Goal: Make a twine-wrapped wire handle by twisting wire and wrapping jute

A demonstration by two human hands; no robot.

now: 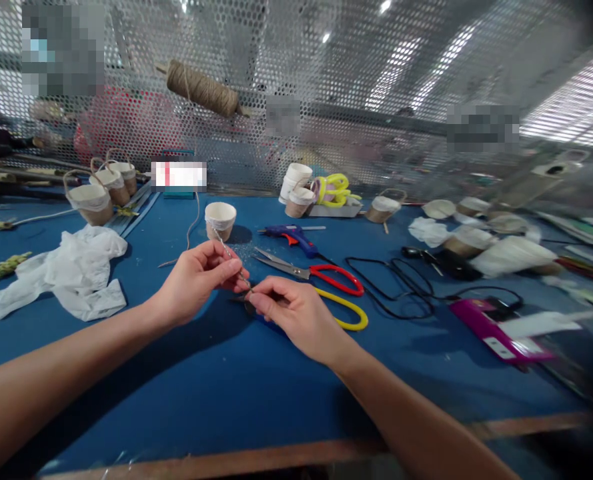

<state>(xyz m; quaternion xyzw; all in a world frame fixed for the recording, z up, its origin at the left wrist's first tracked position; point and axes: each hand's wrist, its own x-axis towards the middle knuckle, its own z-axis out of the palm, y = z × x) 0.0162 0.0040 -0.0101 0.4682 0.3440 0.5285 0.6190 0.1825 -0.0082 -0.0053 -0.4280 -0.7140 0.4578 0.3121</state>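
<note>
two hands met mid-counter point(186, 400) | left hand point(196, 280) and right hand point(296, 313) pinched one twine strand point(229, 255) | open blue room toward near edge | two scissors point(326, 280) just beyond

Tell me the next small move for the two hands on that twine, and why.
Probably draw the twine taut: the left hand and right hand pinch its end together, while the strand trails slack back toward the cup. The scissors lie just beyond.
</note>
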